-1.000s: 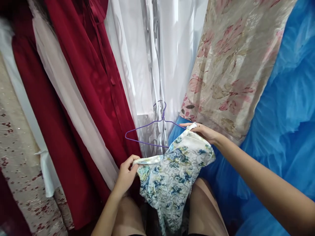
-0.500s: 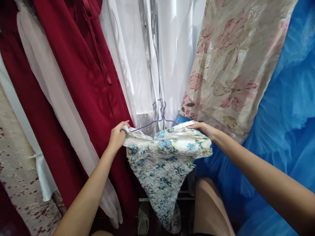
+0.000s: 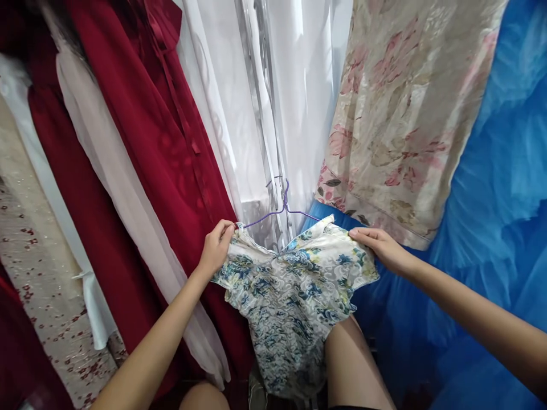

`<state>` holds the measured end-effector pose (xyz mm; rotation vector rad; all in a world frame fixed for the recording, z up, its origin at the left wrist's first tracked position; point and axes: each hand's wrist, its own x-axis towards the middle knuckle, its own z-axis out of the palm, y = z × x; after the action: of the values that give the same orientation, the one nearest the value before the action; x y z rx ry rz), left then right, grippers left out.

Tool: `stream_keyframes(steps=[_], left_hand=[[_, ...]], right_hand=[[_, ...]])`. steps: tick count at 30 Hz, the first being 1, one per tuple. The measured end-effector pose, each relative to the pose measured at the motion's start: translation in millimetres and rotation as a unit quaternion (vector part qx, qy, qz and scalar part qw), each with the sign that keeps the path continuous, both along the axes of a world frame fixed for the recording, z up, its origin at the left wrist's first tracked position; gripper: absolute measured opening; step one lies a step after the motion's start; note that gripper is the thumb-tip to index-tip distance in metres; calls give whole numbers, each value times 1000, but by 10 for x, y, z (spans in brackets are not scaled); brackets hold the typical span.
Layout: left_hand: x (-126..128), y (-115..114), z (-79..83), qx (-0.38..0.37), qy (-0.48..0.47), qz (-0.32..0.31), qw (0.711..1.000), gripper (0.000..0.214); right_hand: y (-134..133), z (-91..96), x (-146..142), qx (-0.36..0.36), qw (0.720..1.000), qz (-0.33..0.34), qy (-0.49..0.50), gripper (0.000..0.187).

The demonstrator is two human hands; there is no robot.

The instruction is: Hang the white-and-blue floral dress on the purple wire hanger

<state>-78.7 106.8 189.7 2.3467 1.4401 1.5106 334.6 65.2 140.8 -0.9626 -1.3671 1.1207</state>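
A white blouse with blue and yellow flowers [image 3: 290,296] hangs in front of me on a thin purple hanger [image 3: 285,206]. My left hand [image 3: 219,245] is closed on the blouse's left shoulder, close to that end of the hanger. On the other side my right hand [image 3: 380,245] pinches the fabric of the right shoulder or sleeve. Between the two hands the V-shaped neckline lies spread, with the hanger's arms running into it. The lower part of the blouse hangs down in front of my legs.
Behind the blouse hang white curtains or drapes [image 3: 290,102]. Dark red gowns [image 3: 141,125] and a pale pink garment [image 3: 106,148] hang at the left. A beige floral dress [image 3: 397,125] and a blue tulle gown [image 3: 491,188] hang at the right. My knee [image 3: 354,359] is close below.
The blouse's front has turned to face me more, and its neckline is spread wider. My right hand has shifted outward and down along the shoulder. The view has moved slightly.
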Motion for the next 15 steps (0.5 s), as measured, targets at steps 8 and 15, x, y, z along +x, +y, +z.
stream_keyframes(steps=[8, 15], left_hand=[[409, -68, 557, 68, 186, 65, 978, 30], [661, 172, 340, 107, 222, 23, 969, 14]], right_hand=[[-54, 245, -48, 28, 985, -130, 109, 31], [-865, -73, -385, 134, 973, -190, -12, 32]])
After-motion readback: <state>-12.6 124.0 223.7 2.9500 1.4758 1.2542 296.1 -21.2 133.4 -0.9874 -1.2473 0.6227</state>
